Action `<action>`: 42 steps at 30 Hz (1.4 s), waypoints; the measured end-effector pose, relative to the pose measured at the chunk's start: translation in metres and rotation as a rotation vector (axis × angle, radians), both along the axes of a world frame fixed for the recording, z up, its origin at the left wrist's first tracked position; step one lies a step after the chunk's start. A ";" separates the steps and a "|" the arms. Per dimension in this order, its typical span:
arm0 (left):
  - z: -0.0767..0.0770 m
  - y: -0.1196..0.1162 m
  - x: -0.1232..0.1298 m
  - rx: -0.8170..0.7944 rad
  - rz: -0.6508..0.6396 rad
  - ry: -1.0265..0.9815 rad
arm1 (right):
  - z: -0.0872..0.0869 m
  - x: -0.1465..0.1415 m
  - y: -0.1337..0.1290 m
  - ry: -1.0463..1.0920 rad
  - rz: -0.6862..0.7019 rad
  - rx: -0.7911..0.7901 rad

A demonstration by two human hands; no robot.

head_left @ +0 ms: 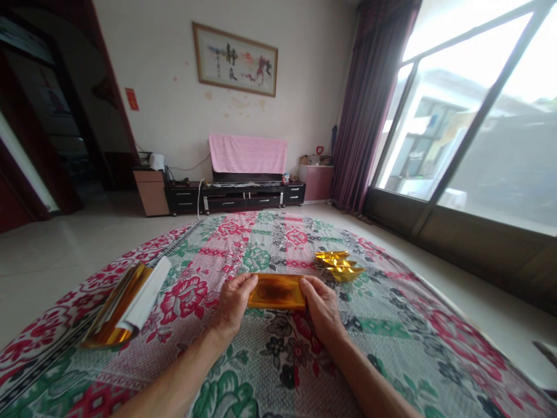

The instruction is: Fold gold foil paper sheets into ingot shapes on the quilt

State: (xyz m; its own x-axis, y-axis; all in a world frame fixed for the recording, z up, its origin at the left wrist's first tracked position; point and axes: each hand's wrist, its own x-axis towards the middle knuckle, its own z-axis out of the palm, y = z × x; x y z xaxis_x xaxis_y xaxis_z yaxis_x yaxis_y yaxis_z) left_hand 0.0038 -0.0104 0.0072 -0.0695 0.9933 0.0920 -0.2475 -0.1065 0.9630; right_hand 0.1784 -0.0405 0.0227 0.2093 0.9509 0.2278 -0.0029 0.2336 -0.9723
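A shiny gold foil paper (277, 292), shaped as a wide flat rectangle, is stretched between my two hands just over the patterned cloth. My left hand (235, 299) pinches its left end, thumb on top. At the opposite end, my right hand (321, 302) grips it the same way; the fingers beneath are partly hidden. Beyond my right hand sit several folded gold foil ingots (346, 270), close together. Off to the left lies a curled stack of gold and white paper sheets (124, 305).
A flowered red, green and grey cloth (261, 348) covers the round surface before me. Farther off, a low black cabinet (248, 197) stands by the wall, with a pink cloth (248, 152) draped over a screen. A large window (470, 116) and purple curtain (361, 116) are at right.
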 end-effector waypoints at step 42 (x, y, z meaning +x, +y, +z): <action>0.005 -0.004 0.002 0.009 -0.020 0.013 | -0.003 0.001 0.000 -0.078 -0.074 0.048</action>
